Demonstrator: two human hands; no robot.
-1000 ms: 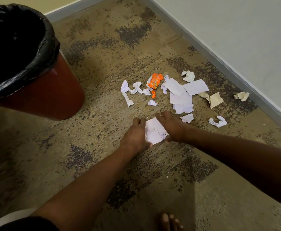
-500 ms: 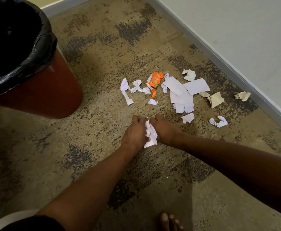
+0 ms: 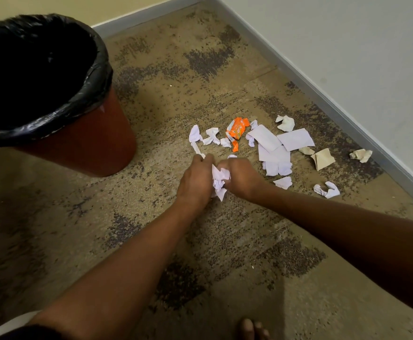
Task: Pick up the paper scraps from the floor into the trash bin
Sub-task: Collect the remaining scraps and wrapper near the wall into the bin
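Between my left hand (image 3: 195, 179) and my right hand (image 3: 241, 177) sits a crumpled wad of white paper (image 3: 219, 180); both hands grip it just above the carpet. Beyond them lie several loose scraps: flat white sheets (image 3: 274, 146), small white twists (image 3: 211, 136), an orange wrapper (image 3: 237, 132), tan pieces (image 3: 322, 158) and a curled white scrap (image 3: 326, 190). The red trash bin (image 3: 95, 143) with a black liner stands at the left, its mouth facing up.
A grey baseboard (image 3: 347, 119) and white wall run diagonally along the right, close behind the scraps. Another baseboard crosses the top behind the bin. My bare toes (image 3: 252, 330) show at the bottom edge on the patterned brown carpet.
The flat white paper under my hands has been squeezed into a crumpled wad as both hands closed together. The view shifted, so the bin now shows more fully.
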